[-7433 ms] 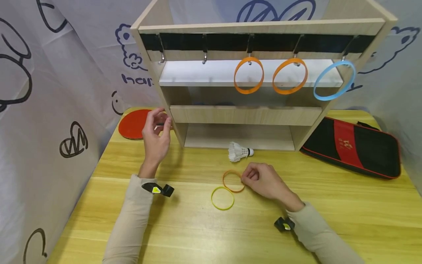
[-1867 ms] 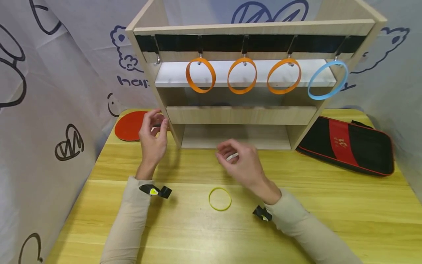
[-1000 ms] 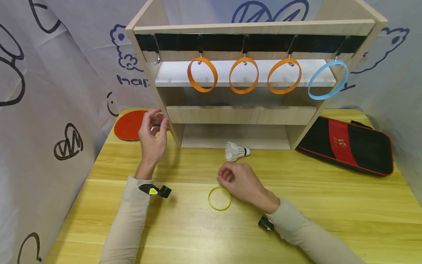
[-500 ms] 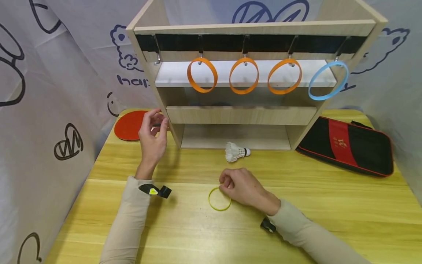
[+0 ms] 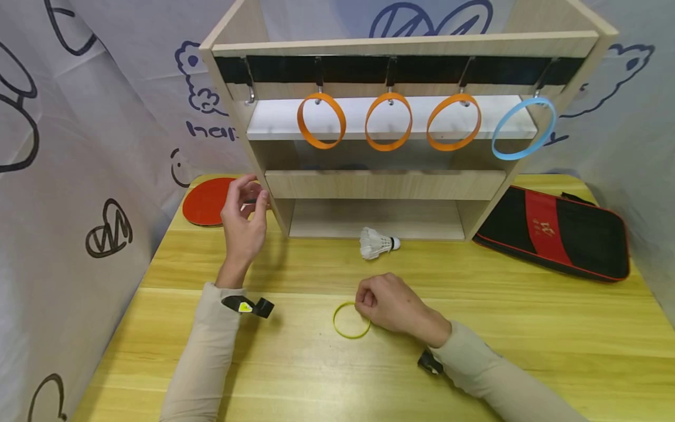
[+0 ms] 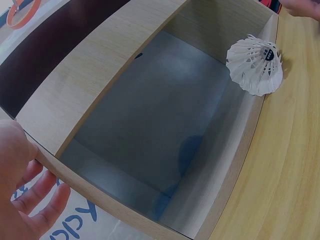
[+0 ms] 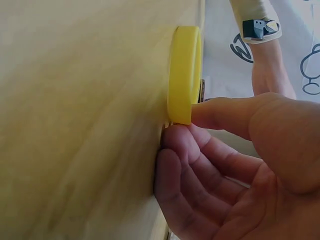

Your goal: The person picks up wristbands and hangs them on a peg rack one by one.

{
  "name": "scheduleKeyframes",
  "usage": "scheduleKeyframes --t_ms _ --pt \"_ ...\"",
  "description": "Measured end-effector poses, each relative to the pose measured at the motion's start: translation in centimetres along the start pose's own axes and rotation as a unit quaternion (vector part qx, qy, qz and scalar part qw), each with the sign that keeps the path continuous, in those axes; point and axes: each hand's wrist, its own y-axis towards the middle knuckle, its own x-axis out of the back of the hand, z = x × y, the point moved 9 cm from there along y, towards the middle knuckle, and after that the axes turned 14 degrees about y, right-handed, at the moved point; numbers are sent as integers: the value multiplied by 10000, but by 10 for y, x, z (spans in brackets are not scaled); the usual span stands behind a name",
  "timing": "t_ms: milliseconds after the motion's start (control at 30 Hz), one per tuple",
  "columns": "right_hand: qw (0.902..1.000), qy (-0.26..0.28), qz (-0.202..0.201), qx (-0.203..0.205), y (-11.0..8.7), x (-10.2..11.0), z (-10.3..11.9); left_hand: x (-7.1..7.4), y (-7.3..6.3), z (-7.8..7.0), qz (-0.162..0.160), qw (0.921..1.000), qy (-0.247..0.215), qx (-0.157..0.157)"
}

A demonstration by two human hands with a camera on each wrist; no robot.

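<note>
My right hand (image 5: pixel 392 302) is low over the table and pinches the right edge of a thin yellow silicone wristband (image 5: pixel 344 334) between thumb and forefinger. In the right wrist view the yellow wristband (image 7: pixel 182 75) lies against the wood, with the thumb on its rim. My left hand (image 5: pixel 245 225) rests by the left side panel of a wooden shelf (image 5: pixel 385 184), fingers loosely bent and touching its outer side. Three orange wristbands (image 5: pixel 301 126) and a light blue wristband (image 5: pixel 519 156) hang from the metal hooks above. The leftmost hook (image 5: pixel 251 94) carries nothing.
A white shuttlecock (image 5: pixel 372 244) lies before the shelf's bottom compartment. Left of the shelf is a red table tennis paddle (image 5: pixel 203 202), partly behind the left hand. A black and red case (image 5: pixel 559 234) lies on the right of the wooden table (image 5: pixel 295 375).
An orange wristband that lay on the table now hangs from the second hook from the left. My right hand has come down from the shelf to the yellow wristband. The left hand stays put.
</note>
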Motion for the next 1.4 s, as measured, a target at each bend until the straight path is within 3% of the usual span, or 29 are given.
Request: scheduleKeyframes --t_ms 600,900,1300,1400 --pt "9936 1059 -177 -349 7 24 -3 1 1 -2 -24 10000 -38 -34" --pt "9835 1767 -265 -296 10 38 3 0 -1 -1 -15 10000 4 -17" --pt "9756 2175 -282 -138 13 58 31 1 0 -2 -33 10000 -29 1" --pt "9674 2516 -224 -162 15 57 38 1 -1 -2 -19 10000 -31 -13"
